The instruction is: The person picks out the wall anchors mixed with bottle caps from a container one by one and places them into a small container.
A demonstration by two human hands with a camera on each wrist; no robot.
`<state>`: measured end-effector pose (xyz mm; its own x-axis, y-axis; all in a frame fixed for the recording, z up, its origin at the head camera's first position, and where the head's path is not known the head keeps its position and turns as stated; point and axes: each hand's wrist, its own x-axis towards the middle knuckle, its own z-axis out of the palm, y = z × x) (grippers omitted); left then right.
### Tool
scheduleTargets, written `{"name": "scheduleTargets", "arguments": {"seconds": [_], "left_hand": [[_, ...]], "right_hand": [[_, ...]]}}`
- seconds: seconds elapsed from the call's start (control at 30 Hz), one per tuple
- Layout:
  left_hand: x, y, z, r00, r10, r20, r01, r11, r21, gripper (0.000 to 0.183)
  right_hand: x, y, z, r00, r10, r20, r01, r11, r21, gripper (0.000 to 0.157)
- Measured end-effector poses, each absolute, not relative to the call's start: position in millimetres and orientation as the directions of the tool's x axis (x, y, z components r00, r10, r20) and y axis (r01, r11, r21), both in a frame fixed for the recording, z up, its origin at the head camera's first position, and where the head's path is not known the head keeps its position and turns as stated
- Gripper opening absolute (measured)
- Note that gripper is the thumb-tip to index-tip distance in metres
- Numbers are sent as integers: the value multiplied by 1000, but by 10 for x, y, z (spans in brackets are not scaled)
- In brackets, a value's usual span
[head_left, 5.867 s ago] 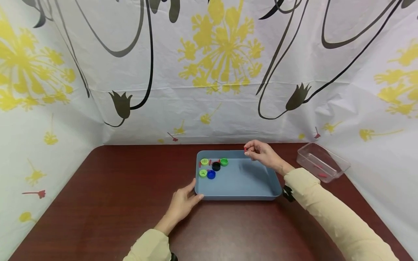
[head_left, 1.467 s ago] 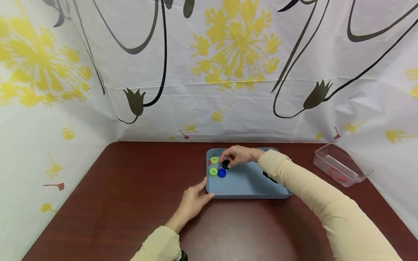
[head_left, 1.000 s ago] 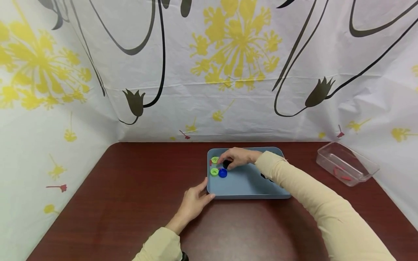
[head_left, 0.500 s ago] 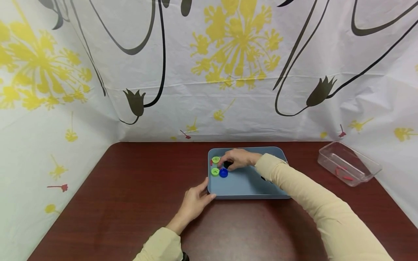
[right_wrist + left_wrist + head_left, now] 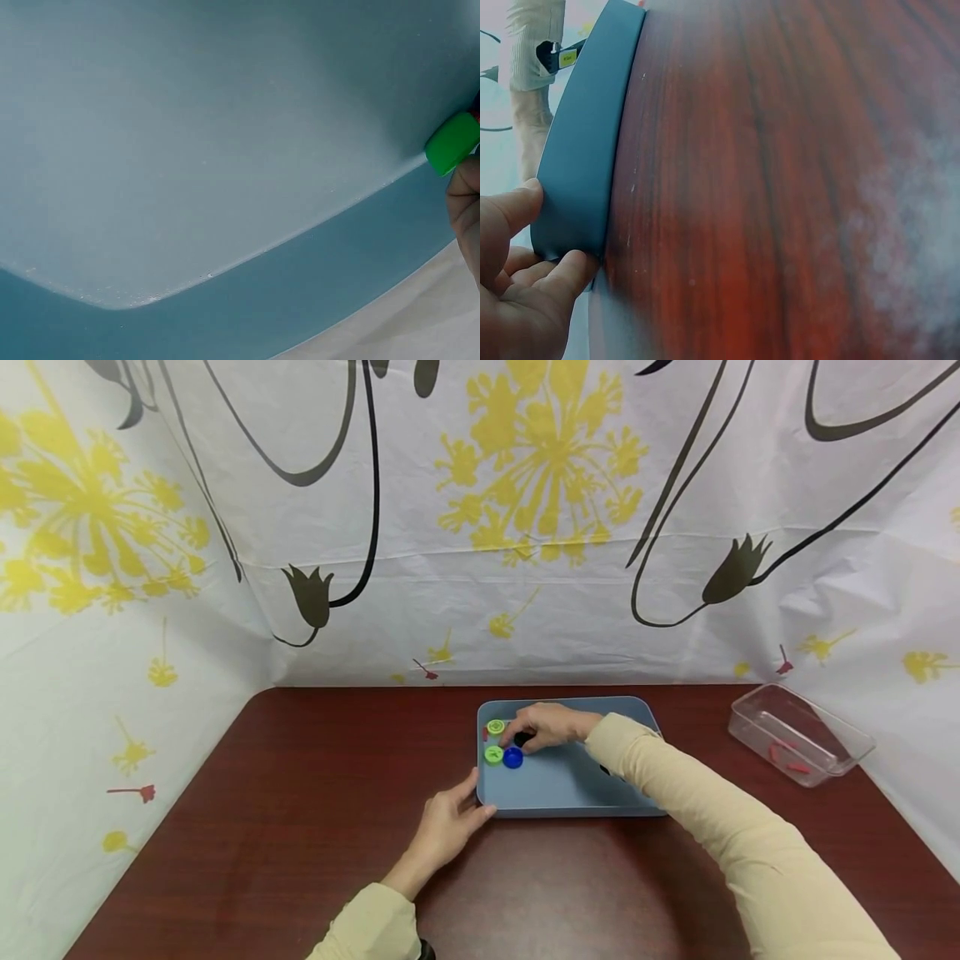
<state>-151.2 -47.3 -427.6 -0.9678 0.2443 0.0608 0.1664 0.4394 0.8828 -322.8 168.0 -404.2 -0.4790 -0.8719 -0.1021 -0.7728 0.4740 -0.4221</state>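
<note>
A shallow blue-grey tray (image 5: 562,787) lies on the table; my left hand (image 5: 442,825) holds its near left corner. In the left wrist view, the thumb and fingers grip the tray's side wall (image 5: 585,127). My right hand (image 5: 551,724) reaches into the left half of the tray, thumb and index finger curled about a black plastic cap (image 5: 522,738). Left of that hand are two lime-green caps (image 5: 493,755) and a small red piece (image 5: 485,734). A blue cap (image 5: 513,757) sits just in front. In the right wrist view, a green cap (image 5: 452,142) touches the hand.
To the right of the tray stands a clear plastic box (image 5: 802,735) with several red pieces (image 5: 798,768) inside. The dark wooden table (image 5: 337,777) ends at a patterned cloth (image 5: 390,568) hanging behind and at both sides.
My right hand, earlier pinching a red piece at the tray's back edge, has come left and down to the black cap. It has hardly moved during the last second. The left hand keeps its corner.
</note>
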Motion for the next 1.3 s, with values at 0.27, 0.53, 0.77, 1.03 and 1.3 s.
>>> {"name": "scheduleTargets", "arguments": {"seconds": [0.27, 0.53, 0.77, 1.03, 1.3], "left_hand": [[-1508, -468, -4273, -966, 247, 79, 186, 447, 875, 64], [-1519, -471, -4282, -966, 245, 79, 187, 452, 872, 64], [-1526, -476, -4293, -968, 243, 70, 178, 459, 870, 64], [-1521, -474, -4279, -969, 239, 55, 164, 462, 872, 63], [-1531, -474, -4275, -970, 239, 52, 159, 453, 877, 63]], "right_hand": [[-3282, 1679, -4067, -447, -882, -148, -780, 465, -418, 38], [-3257, 1666, -4022, -453, -877, -157, -774, 475, -419, 35], [-3253, 1662, -4035, -468, -873, -140, -772, 481, -416, 32], [-3253, 1675, -4051, -472, -875, -110, -771, 470, -430, 30], [-3254, 1675, -4034, -454, -881, -133, -773, 464, -434, 34]]}}
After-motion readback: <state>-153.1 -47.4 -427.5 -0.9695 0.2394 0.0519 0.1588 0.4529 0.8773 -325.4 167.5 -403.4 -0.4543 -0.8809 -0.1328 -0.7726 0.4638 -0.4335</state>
